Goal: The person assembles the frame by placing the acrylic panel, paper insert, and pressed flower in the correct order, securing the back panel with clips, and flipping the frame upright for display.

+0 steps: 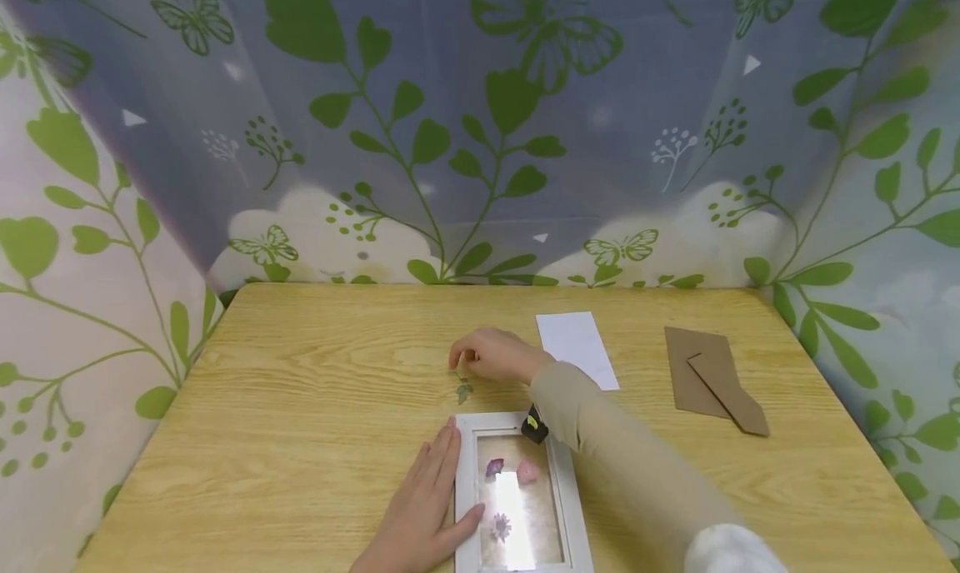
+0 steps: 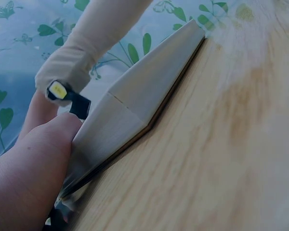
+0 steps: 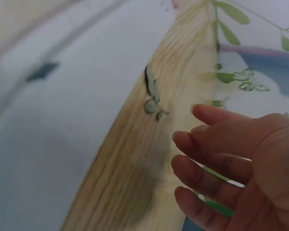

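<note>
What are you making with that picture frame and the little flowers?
A person is working at a wooden table with a white picture frame that has small pressed flowers lying inside it. The left hand lies flat along the frame's left edge. The right hand reaches across the table just past the frame, beside a small dried leaf sprig; whether it touches the sprig is hard to tell. A white paper slip and brown card pieces lie further right.

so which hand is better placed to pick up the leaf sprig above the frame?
Right. The right hand hovers just beyond the leaf sprig, fingers relaxed and empty. The left hand lies flat against the white frame, steadying it.
</note>
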The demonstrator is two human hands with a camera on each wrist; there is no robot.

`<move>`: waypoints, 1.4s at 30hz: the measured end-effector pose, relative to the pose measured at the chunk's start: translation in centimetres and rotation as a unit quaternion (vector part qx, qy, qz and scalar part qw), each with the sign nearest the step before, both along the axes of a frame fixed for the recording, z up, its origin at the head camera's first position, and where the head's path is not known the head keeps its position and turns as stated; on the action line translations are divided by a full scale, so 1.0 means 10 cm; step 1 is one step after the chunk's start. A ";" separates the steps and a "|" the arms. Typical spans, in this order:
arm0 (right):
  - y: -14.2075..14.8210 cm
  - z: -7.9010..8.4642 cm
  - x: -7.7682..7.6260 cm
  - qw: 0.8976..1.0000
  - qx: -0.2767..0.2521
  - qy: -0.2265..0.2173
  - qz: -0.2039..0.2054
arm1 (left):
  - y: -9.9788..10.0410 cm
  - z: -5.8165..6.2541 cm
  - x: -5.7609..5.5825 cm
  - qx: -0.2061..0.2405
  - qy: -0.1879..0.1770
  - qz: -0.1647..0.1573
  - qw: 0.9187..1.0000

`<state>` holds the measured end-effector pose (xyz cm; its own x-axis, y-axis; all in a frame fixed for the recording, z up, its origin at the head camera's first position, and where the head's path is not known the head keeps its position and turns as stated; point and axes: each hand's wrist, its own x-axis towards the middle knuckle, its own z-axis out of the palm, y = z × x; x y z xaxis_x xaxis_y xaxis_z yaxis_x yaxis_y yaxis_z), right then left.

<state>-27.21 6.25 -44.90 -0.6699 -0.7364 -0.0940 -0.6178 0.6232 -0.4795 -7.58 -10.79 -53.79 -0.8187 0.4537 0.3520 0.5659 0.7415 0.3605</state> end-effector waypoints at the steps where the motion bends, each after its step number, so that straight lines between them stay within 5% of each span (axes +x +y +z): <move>1: -0.02 -0.01 -0.02 1.000 0.007 0.005 0.003 | 0.00 0.00 0.00 0.000 0.001 0.000 1.000; 23: 0.12 -0.13 0.01 0.986 0.077 0.146 0.011 | 0.00 -0.03 0.00 -0.003 0.009 -0.001 1.000; 42: 0.39 0.03 -0.07 0.995 0.073 0.065 -0.028 | 0.01 0.02 0.00 -0.005 -0.036 0.003 0.999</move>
<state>-27.94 10.11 -44.65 -0.7235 -0.6820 -0.1071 -0.6304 0.7159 -0.3001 -7.56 -10.69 -53.57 -0.8449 0.4512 0.2875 0.5336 0.7492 0.3923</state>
